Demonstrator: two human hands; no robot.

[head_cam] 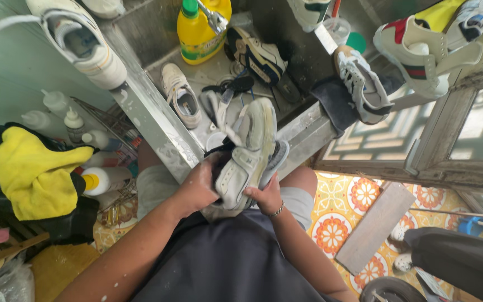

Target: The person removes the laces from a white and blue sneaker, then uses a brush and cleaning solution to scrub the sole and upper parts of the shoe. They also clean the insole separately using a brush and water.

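Fingers of the left hand [197, 187] are curled around the heel end of a worn white sneaker [247, 154], with part of the hand hidden behind it, and fingers of the right hand [266, 196] press from below on its side, so both hands hold this shoe firmly. On the right wrist sits a thin bracelet [278, 211]. The sneaker is lifted in front of the person's body, just over the near edge of a metal sink [152, 120], with its toe pointing away from the person. Below the hands are the dark shirt and the light shorts of the person, and under them a floor with orange flower tiles [342, 218].

At the left side, a yellow cloth [34, 173] lies over something black, and beside it a wire rack [107, 126] carries several white squeeze bottles [74, 124].

Inside the sink, a small beige shoe [181, 96] lies on its side, near some dark insoles [236, 85]. Farther back stand a yellow bottle with green cap [199, 28] and a dark blue sneaker [255, 56]. On the right rim, a grey and white sneaker [361, 84] rests over a dark cloth [336, 103]. At the far left, one white sneaker [79, 42] sits on the sink edge, and at the far right a white sneaker with red and green stripe [415, 53] leans on the window frame [443, 131].
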